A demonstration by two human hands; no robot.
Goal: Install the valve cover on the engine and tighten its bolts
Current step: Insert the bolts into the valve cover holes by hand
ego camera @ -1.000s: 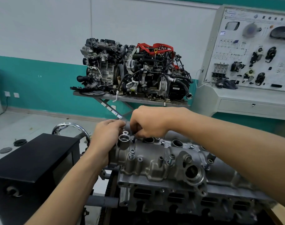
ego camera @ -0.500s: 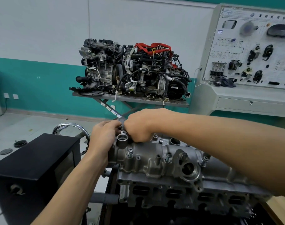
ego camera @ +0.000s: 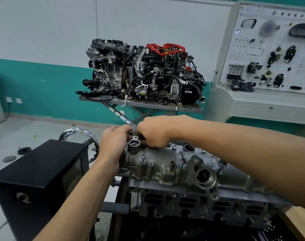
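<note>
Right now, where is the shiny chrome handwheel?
In the head view, left of centre, the shiny chrome handwheel sits behind the black metal box, just left of the left hand.

We log two arms, both bare as far as we can follow them. Left hand (ego camera: 113,141): uncovered, back smooth and rounded, knuckles soft in outline, fingertips hidden from us. Right hand (ego camera: 153,133): uncovered as well, knuckle ridge plain along the top, wrist running unbroken into the arm. Left forearm (ego camera: 75,197): bare skin, slim, broadening toward the lower edge. Right forearm (ego camera: 235,153): bare skin, swelling much thicker toward the right edge under the wide-angle lens. Nails and finer skin detail too soft for us to read
</note>
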